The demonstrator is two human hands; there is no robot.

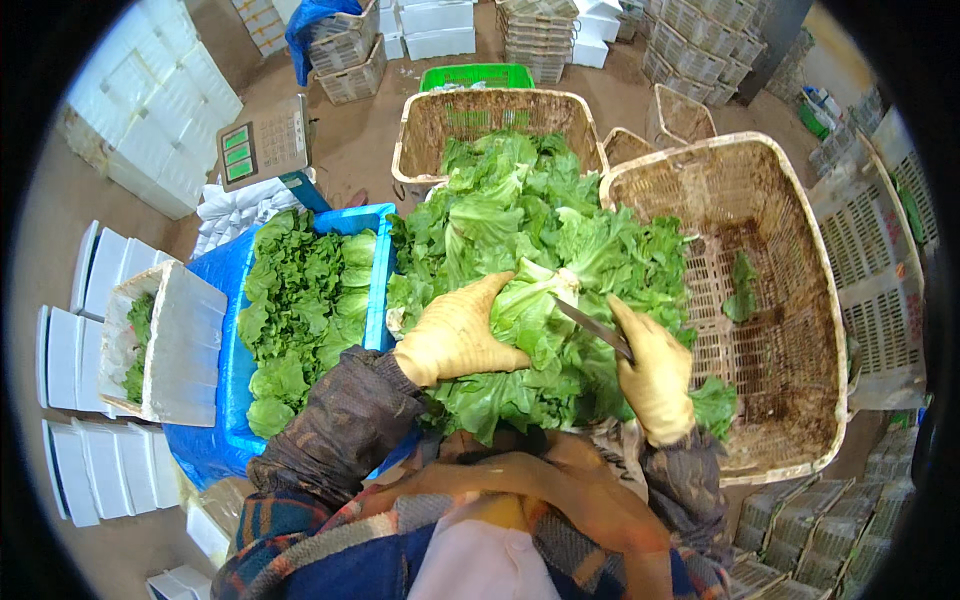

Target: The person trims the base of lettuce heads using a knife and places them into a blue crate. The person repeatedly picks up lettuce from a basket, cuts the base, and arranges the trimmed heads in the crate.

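Note:
A pile of leafy green lettuce (487, 217) lies in front of me. My left hand (461, 330), in a cream glove, has its thumb and fingers spread around one lettuce head (529, 304), whose cut pale stem end points right; how firmly it grips cannot be told. My right hand (654, 367), gloved too, holds a knife (596, 328) by its handle, the blade pointing up and left to just beside that stem. Left of the pile, a blue crate (381, 277) holds lettuce heads and frilly leaves. The container under the pile is mostly hidden.
At the right, a big dirty plastic basket (814, 300) holds a few loose leaves. Another basket (592, 124) stands behind the pile. A scale (277, 142) is beyond the blue crate, and a foam box (187, 345) with leaves sits to its left. Stacked crates and foam boxes surround the area.

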